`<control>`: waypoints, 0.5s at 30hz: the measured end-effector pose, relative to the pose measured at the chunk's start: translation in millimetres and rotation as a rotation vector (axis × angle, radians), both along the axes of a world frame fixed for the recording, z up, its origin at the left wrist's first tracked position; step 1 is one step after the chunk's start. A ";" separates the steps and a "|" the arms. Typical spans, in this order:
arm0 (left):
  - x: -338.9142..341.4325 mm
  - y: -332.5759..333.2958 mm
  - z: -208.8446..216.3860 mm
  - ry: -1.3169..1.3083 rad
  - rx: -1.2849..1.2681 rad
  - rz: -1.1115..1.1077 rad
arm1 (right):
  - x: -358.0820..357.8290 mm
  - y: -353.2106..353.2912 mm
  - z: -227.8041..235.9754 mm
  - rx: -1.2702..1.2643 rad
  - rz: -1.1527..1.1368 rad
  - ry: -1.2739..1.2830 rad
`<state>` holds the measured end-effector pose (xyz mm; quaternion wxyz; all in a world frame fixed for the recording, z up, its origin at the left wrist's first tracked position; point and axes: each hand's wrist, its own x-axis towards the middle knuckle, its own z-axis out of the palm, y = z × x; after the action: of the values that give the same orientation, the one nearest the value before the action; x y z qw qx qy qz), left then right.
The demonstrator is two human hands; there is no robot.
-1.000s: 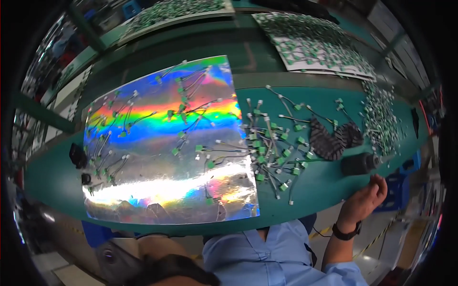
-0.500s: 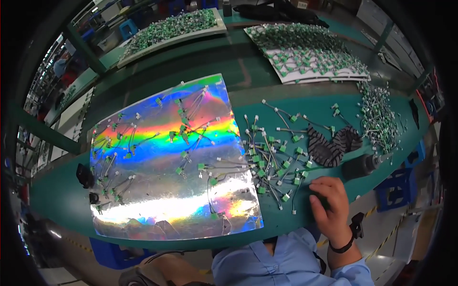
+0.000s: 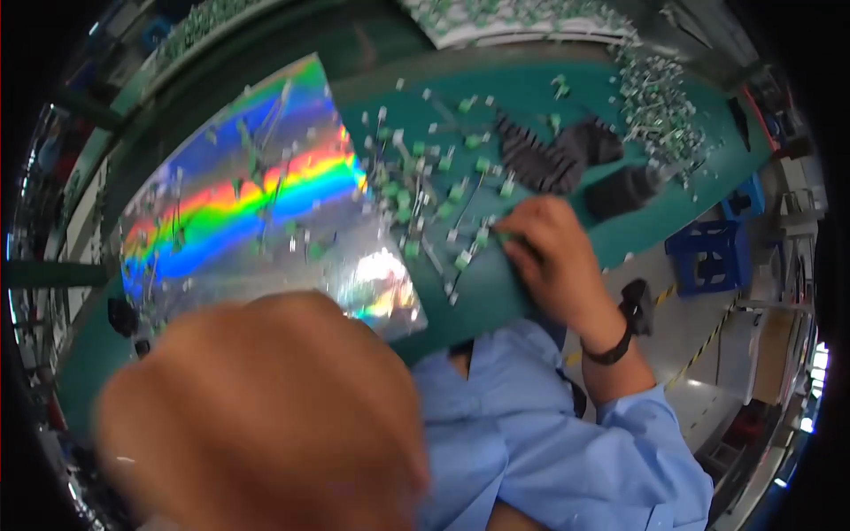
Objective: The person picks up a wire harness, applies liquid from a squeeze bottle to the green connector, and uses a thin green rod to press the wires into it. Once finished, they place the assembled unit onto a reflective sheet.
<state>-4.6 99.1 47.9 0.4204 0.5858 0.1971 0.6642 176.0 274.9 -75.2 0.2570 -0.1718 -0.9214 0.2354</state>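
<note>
The small wired parts [image 3: 416, 199], thin stiff leads with pale green and white square heads, lie scattered on the green desk [image 3: 673, 199] just right of the shiny sheet [image 3: 257, 203]. The right hand [image 3: 553, 257] rests at the near edge of that scatter, right of the sheet's lower corner, its fingers curled together with the tips pressed down on one or two of the parts; whether it pinches one cannot be told. A dark band [image 3: 620, 341] circles its wrist above a light blue sleeve [image 3: 620, 451]. The sheet is a flat, glossy foil with rainbow bands, and more parts lie on it. Beyond the hand, further right of the sheet, sit dark ribbed blocks [image 3: 553, 155]. The left hand [image 3: 266, 416] looms blurred, close to the camera, below the sheet, apparently bunched, covering the sheet's near edge; its grip cannot be told.
</note>
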 end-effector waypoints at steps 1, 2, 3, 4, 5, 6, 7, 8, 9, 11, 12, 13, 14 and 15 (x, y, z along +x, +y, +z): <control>1.4 8.4 -12.4 0.006 -0.024 0.273 | -3.4 11.0 -0.5 0.021 -0.024 0.021; -4.3 32.3 -44.5 -0.027 -0.116 0.287 | 11.8 23.7 -15.5 0.022 -0.062 -0.027; -5.2 31.2 -52.9 -0.017 -0.220 0.377 | 17.0 19.8 -18.4 0.004 -0.027 -0.034; -4.8 32.4 -61.4 -0.027 -0.266 0.385 | 19.9 17.0 -18.2 -0.004 0.015 -0.040; -5.4 34.6 -67.6 -0.037 -0.310 0.392 | 20.5 15.8 -15.7 0.009 0.007 -0.025; -4.5 32.6 -70.9 -0.028 -0.299 0.391 | 21.8 12.6 -13.0 -0.025 0.042 -0.035; -4.1 30.5 -73.5 -0.007 -0.353 0.410 | 22.7 10.5 -10.3 -0.057 0.075 -0.046; -4.0 29.1 -76.0 0.013 -0.407 0.429 | 23.9 9.6 -7.9 -0.089 0.107 -0.059; -3.7 28.3 -78.5 0.032 -0.459 0.446 | 25.3 9.0 -5.7 -0.077 0.100 -0.053; -2.1 27.5 -85.7 0.031 -0.463 0.441 | 28.6 9.9 -3.6 -0.098 0.159 -0.132; -2.7 26.1 -89.2 0.027 -0.482 0.443 | 28.4 10.3 -3.5 -0.113 0.189 -0.172; -4.0 26.6 -92.3 0.022 -0.503 0.445 | 28.4 11.6 -4.2 -0.108 0.183 -0.170; -5.8 28.1 -95.0 0.025 -0.499 0.441 | 29.1 13.2 -5.7 -0.136 0.179 -0.145; -6.9 28.1 -97.2 0.046 -0.515 0.445 | 29.2 14.9 -6.9 -0.168 0.185 -0.124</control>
<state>-11.5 127.2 -49.3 0.3947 0.4177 0.4908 0.6549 205.2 289.8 -82.1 0.1614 -0.1213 -0.9245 0.3233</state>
